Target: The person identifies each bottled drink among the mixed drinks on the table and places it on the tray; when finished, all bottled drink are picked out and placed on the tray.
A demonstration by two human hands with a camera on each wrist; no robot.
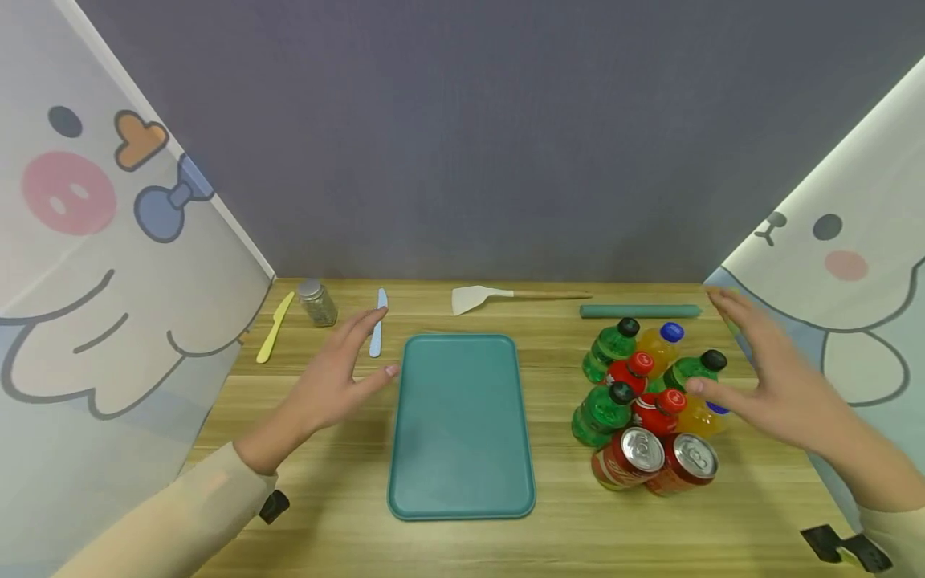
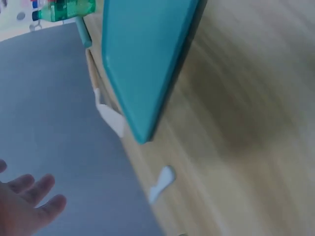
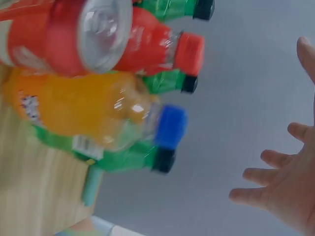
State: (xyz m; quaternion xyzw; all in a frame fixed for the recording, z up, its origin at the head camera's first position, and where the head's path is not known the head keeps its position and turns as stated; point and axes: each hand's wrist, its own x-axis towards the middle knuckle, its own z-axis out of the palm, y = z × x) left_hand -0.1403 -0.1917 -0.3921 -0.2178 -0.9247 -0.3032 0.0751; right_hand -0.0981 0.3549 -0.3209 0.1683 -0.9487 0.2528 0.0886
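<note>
My left hand hovers open over the wooden table, just left of an empty teal tray; its fingers are spread and hold nothing. My right hand is open, fingers straight, beside a cluster of drinks: green bottles, red bottles, orange bottles and two red cans. Its thumb is close to a green bottle with a black cap. In the right wrist view the orange bottle with a blue cap and a red can fill the left side.
Along the back edge lie a yellow knife, a small glass jar, a pale blue knife, a white spatula with a wooden handle and a green rod. Cartoon-printed screens wall off both sides.
</note>
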